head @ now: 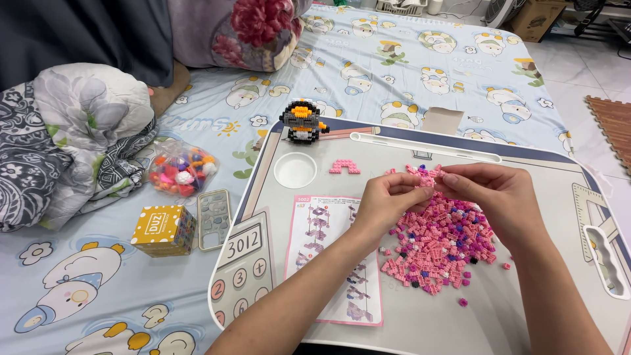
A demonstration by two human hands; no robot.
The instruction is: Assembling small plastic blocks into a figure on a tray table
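My left hand point(386, 201) and my right hand point(490, 194) meet above a heap of small pink building bricks point(442, 244) on a grey lap table point(526, 309). Both hands pinch a small cluster of pink bricks point(427, 177) between the fingertips. A little pink arch of joined bricks point(344, 167) lies to the left of my hands. Under my left forearm lies a pink-edged instruction sheet point(322, 230).
A black, orange and white brick penguin figure point(302, 121) stands at the table's far left edge, near a round cup recess point(294, 170). On the patterned bedsheet to the left lie a bag of coloured pieces point(181, 169), a yellow box point(163, 229) and a clear tray point(213, 219). Blankets are piled far left.
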